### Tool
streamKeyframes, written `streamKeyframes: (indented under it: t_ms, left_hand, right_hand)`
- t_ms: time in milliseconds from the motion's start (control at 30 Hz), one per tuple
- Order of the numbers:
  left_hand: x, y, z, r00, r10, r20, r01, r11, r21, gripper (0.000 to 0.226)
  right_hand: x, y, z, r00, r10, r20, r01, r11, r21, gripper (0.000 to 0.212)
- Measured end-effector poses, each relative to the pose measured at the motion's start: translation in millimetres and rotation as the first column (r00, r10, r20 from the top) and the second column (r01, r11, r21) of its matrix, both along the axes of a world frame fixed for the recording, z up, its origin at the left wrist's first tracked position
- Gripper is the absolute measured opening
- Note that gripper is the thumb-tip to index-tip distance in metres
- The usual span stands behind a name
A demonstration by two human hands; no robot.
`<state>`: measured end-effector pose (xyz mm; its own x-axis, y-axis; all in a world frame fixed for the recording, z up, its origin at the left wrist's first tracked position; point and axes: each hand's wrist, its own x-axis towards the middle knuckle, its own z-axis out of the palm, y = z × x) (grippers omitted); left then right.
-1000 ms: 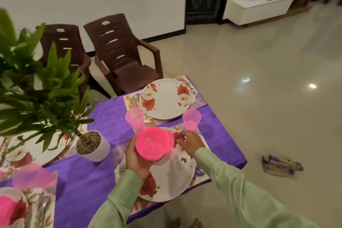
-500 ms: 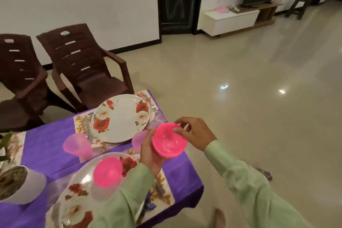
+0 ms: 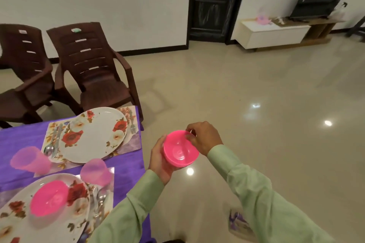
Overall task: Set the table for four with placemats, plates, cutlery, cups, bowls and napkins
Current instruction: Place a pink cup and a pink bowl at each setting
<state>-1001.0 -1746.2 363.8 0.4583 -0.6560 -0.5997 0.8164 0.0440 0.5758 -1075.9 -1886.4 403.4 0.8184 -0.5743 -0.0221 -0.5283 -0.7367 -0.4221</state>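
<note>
My left hand point(image 3: 161, 162) cups a pink bowl point(image 3: 180, 149) from below, beyond the right edge of the purple-clothed table point(image 3: 126, 167). My right hand point(image 3: 203, 137) pinches the bowl's far rim. A second pink bowl point(image 3: 49, 197) sits on the near floral plate point(image 3: 79, 209). The far floral plate point(image 3: 92, 134) lies bare on its placemat point(image 3: 130, 144), with a spoon and knife point(image 3: 52, 146) at its left and a fork point(image 3: 132, 124) at its right. Two pale pink cups point(image 3: 29, 161) point(image 3: 96, 171) stand between the plates.
Two brown plastic chairs point(image 3: 94, 73) point(image 3: 21, 77) stand behind the table's far side. A purple wrapper point(image 3: 239, 223) lies on the shiny floor at lower right. A white TV cabinet point(image 3: 272, 33) and a dark door point(image 3: 213, 2) are at the far wall.
One pink bowl was left on the near plate. Both hands carried the other bowl to the right, off the table edge. My view swung right, away from the potted plant.
</note>
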Motion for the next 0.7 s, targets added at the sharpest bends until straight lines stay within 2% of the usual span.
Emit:
streamKeyframes:
  t_ms: [100,200,400,700]
  left_hand:
    - [13,-25,-3,0.997,0.074,0.002,-0.074,0.997,-0.016,0.05]
    - [32,-51,-10,0.983,0.184,-0.003,-0.184,0.982,-0.035,0.036]
    - [98,-120,-18,0.938,0.347,-0.012,-0.348,0.936,-0.057,0.029]
    - [229,-182,-2,0.82,0.572,0.028,-0.571,0.82,-0.033,0.041]
  right_hand:
    - [23,-28,-3,0.997,0.082,-0.005,-0.082,0.997,-0.013,0.022]
    - [54,-60,-8,0.984,0.18,-0.015,-0.18,0.983,-0.033,0.025]
    - [145,-134,-7,0.942,0.334,-0.033,-0.336,0.94,-0.06,0.023]
    - [310,-197,13,0.828,0.56,0.02,-0.559,0.828,-0.042,0.021]
